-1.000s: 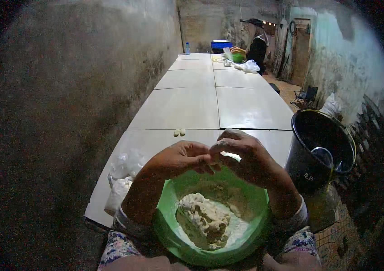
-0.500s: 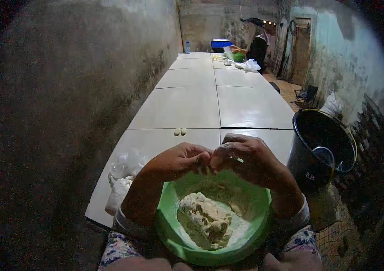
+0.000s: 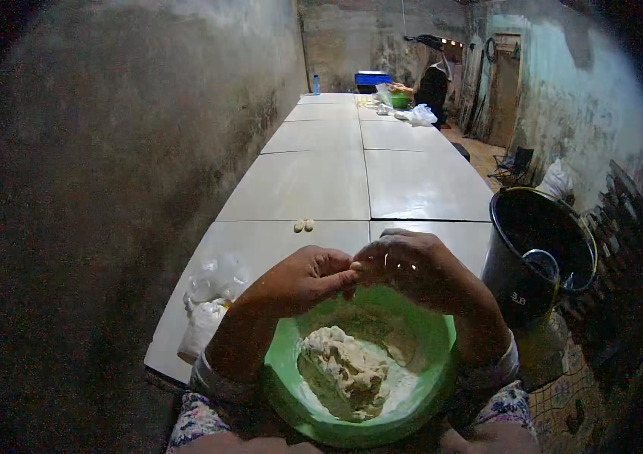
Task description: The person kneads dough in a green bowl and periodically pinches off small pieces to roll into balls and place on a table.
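Above a green basin [image 3: 442, 378], my left hand [image 3: 302, 280] and my right hand [image 3: 420, 268] meet at the fingertips. Pinched between them is a small pale piece of dough [image 3: 356, 266], mostly covered by the fingers. The right hand's fingers curl down, with small gaps of light between them. Inside the basin, close to my body, lies a big rough lump of dough [image 3: 348, 367] with loose flour around it. Two small shaped dough pieces [image 3: 304, 225] rest side by side on the white table [image 3: 291, 178], beyond my left hand.
Left of the basin sit clear plastic bags [image 3: 211, 303], one with white contents. A tall black bucket [image 3: 514, 265] stands at the table's right side. At the far end a person [image 3: 432, 85] works beside another green basin [image 3: 400, 99], a blue crate [image 3: 373, 79] and a white bag [image 3: 422, 116].
My fingers have shifted slightly, and the small dough piece now shows between the fingertips. The view has tilted a little. The lump in the basin looks the same.
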Available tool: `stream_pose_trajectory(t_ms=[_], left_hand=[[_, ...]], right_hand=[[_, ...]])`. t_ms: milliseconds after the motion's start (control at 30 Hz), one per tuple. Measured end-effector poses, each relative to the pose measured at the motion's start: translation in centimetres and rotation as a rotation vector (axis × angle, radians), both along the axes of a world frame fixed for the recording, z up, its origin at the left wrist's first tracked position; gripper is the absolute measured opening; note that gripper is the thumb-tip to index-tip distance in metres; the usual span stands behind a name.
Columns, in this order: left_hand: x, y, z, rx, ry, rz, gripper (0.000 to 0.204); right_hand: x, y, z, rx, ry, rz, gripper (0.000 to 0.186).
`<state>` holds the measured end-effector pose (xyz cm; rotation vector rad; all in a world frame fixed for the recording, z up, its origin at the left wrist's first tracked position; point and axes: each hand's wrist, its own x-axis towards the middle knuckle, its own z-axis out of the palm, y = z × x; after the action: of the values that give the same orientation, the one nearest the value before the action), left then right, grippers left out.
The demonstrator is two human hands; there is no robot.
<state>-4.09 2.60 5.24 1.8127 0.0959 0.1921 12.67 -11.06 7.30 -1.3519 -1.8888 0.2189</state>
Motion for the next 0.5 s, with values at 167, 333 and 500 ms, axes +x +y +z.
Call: stream_pose_trajectory(t_ms=[167,333,500], left_hand=[[0.0,-0.3,0.5,-0.084,0.023,-0.164,0.027],[0.5,0.1,0.1,-0.062,0.041,-0.128,0.028],[0.1,-0.6,0.3,-0.023,0.012,0.011,0.024]], right_hand=[[0.4,-0.2,0.3,0.083,-0.059,0.054,0.009],[0.5,-0.1,0.2,0.030,-0.016,0.111,0.011],[-0.4,-0.5,0.9,-0.122,0.051,-0.056,0.013]])
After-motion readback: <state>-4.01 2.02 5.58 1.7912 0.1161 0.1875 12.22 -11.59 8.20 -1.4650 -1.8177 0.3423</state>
